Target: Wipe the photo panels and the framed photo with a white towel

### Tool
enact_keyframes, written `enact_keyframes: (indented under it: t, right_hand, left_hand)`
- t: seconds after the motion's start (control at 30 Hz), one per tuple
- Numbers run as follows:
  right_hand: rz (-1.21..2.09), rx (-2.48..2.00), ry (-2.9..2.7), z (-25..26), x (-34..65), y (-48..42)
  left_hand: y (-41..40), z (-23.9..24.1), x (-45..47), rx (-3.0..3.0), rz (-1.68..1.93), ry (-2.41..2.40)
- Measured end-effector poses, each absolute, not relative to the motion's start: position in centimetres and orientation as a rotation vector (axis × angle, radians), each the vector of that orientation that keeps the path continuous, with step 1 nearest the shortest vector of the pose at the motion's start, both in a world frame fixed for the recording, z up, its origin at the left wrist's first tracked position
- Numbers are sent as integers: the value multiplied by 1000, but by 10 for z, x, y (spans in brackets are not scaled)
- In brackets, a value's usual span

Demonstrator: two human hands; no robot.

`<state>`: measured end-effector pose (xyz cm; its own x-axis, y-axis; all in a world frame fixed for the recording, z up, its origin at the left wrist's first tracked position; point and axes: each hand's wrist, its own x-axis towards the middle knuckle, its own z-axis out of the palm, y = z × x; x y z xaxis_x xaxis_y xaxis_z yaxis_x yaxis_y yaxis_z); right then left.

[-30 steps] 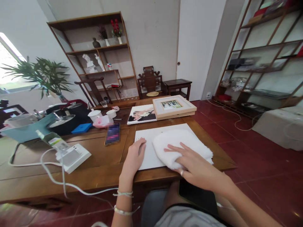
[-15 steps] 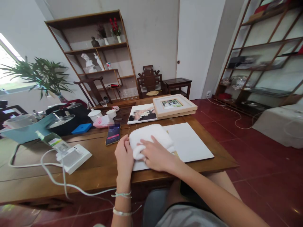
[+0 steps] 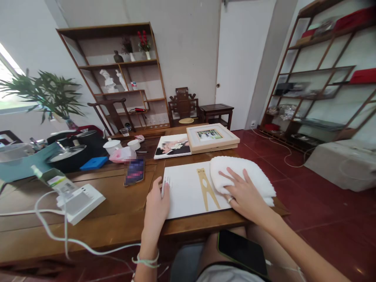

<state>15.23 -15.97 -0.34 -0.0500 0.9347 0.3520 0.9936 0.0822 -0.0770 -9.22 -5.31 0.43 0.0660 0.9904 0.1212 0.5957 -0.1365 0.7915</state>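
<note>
A white flat panel lies on the wooden table in front of me, with small print by its left edge. On it is a tan, fork-shaped piece, like an easel leg. My left hand grips the panel's left edge, thumb on top and fingers at the side. Over the right part of the panel lies a folded white towel. My right hand, wearing a ring, holds the towel down against the panel with its fingers spread. The towel hides the panel's right end.
Behind the panel lie a photo print and a framed picture. A phone, a white box with a cable, a blue box and cups stand to the left. Another phone rests on my lap.
My right hand has moved the towel from the panel's left part to its right, uncovering the tan piece. My left hand stays at the left edge. The camera view has shifted slightly.
</note>
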Motion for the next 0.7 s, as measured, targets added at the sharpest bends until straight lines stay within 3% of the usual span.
enact_keyframes:
  t: [0.4,0.7]
  right_hand:
    - [-221,-1788,-2128,-13,141,-156]
    - [-296,-2022,-1886,-12,185,-150]
  left_hand:
    - [-53,15,-96,1381,1001,1238]
    - [-59,29,-105,1704,850,1553]
